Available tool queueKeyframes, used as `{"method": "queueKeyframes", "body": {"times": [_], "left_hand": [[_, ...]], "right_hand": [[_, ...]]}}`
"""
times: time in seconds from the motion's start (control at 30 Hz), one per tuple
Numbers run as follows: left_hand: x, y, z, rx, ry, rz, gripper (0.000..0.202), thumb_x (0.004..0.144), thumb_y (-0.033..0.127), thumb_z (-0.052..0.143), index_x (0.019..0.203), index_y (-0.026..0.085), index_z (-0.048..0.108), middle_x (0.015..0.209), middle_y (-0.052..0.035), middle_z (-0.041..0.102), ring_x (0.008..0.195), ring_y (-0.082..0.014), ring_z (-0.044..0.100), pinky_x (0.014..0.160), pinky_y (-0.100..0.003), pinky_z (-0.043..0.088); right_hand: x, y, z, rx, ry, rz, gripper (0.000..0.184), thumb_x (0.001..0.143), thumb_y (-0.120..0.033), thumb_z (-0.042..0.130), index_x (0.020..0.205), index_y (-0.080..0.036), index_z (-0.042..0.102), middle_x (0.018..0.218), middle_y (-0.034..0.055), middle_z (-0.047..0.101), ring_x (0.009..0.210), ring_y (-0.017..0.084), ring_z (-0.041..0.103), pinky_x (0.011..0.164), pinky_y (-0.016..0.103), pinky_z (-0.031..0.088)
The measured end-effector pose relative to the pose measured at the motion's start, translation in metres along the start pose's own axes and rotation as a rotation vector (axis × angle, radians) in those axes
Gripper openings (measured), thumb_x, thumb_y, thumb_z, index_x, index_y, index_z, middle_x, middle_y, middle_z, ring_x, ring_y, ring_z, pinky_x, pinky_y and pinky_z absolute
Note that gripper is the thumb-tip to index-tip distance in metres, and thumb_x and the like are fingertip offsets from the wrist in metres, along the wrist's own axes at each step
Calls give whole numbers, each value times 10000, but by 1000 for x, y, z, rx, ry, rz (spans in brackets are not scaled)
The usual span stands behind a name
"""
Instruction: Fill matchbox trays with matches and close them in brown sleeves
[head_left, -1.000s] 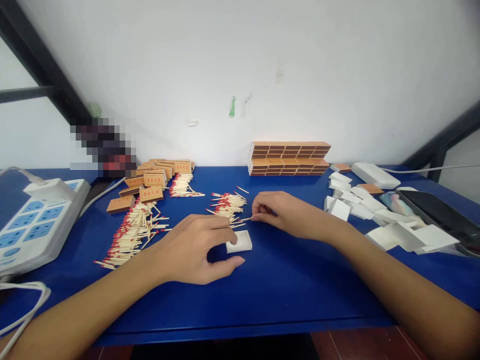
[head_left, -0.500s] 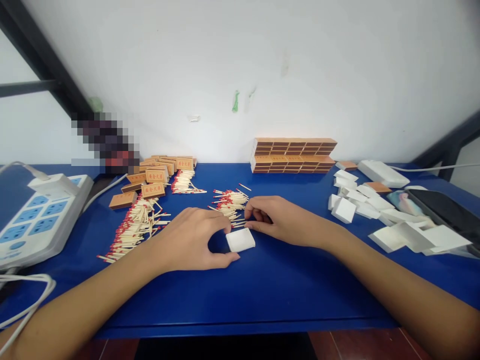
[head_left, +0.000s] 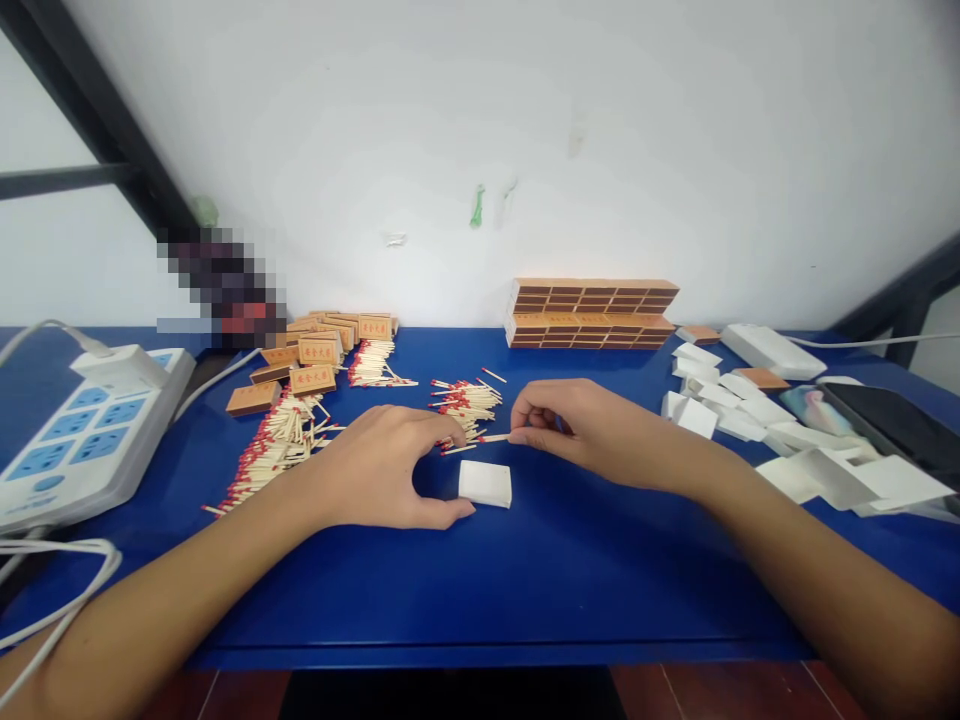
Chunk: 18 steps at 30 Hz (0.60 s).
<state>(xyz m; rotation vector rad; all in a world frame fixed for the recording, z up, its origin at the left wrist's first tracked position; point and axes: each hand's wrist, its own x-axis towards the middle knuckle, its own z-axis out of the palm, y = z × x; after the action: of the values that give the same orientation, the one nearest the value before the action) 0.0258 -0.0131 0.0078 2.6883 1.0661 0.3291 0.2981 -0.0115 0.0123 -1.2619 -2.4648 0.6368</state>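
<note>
Below a pale wall (head_left: 420, 110) spreads a blue table (head_left: 570, 590). Along its left side sits a white power strip (head_left: 49, 460), a looped white cable (head_left: 97, 590) nearer the front. Over the middle, the left hand (head_left: 382, 465) is open, thumb and fingers spread at the left of a small white box (head_left: 486, 483); whether the thumb touches it I cannot tell. It partly blocks the view of the middle heap of matches (head_left: 466, 400) behind the box. The right hand (head_left: 574, 430) pinches one match (head_left: 496, 438) above and right of the box. At the back stands a stepped stack of matchboxes (head_left: 592, 327); rightward, a black phone (head_left: 889, 420) lies beside jumbled white trays (head_left: 742, 410). Leftward, orange matchboxes (head_left: 313, 380) crowd behind a larger match heap (head_left: 281, 455).
</note>
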Motion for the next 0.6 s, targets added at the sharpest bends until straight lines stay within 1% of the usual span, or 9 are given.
{"method": "queueKeyframes", "body": {"times": [0.07, 0.17, 0.23, 0.3, 0.4, 0.5, 0.53, 0.6], "left_hand": [[0, 1, 1, -22, -8, 28, 346, 769, 466, 800, 1028, 245, 734, 727, 36, 641, 620, -153, 555, 591, -294, 347], [0, 2, 4, -67, -21, 72, 227, 786, 404, 774, 937, 239, 733, 729, 35, 648, 640, -147, 562, 590, -291, 336], [0, 1, 5, -87, -17, 80, 199, 796, 393, 764, 906, 232, 724, 743, 36, 660, 642, -142, 561, 586, -290, 330], [0, -1, 6, -87, -4, 75, 213, 806, 408, 763, 917, 229, 725, 742, 37, 664, 627, -138, 551, 581, -292, 325], [-1, -2, 6, -77, 0, 73, 232, 826, 424, 758, 952, 230, 739, 745, 35, 668, 621, -138, 544, 586, -291, 329], [-2, -2, 6, -74, 3, 87, 225, 816, 417, 765, 926, 222, 742, 730, 36, 655, 615, -131, 533, 582, -286, 327], [-2, -2, 5, -74, 4, 94, 220, 808, 411, 768, 907, 216, 740, 720, 36, 646, 611, -127, 524, 580, -284, 324], [-1, -1, 4, -80, 3, 106, 211, 789, 394, 774, 881, 207, 740, 695, 40, 625, 600, -120, 504, 577, -280, 318]], "right_hand": [[-5, -6, -1, 11, -40, -1, 217, 1017, -403, 612, 907, -235, 692, 808, 7, 682, 704, 164, 564, 638, 304, 390], [-8, -11, 4, 14, -80, -4, 207, 998, -406, 634, 888, -239, 690, 809, 5, 683, 693, 161, 558, 618, 306, 383], [-9, -14, 10, 12, -89, -14, 215, 1002, -409, 628, 881, -239, 681, 826, 10, 687, 711, 165, 563, 619, 308, 381], [-9, -15, 13, 7, -83, -20, 211, 1006, -392, 622, 874, -236, 673, 826, 9, 685, 725, 165, 568, 629, 307, 383], [-9, -19, 15, 3, -65, -31, 164, 995, -322, 638, 862, -229, 667, 813, -2, 677, 718, 151, 560, 637, 297, 382], [-7, -22, 16, 22, -71, -77, 137, 977, -286, 660, 858, -223, 683, 792, -9, 661, 681, 135, 534, 622, 287, 373], [-5, -22, 16, 38, -58, -80, 142, 976, -296, 664, 858, -222, 693, 765, -13, 644, 658, 131, 520, 607, 285, 366], [0, -17, 19, 72, 17, -56, 146, 981, -319, 663, 883, -222, 710, 722, -22, 611, 625, 126, 503, 591, 279, 361]]}}
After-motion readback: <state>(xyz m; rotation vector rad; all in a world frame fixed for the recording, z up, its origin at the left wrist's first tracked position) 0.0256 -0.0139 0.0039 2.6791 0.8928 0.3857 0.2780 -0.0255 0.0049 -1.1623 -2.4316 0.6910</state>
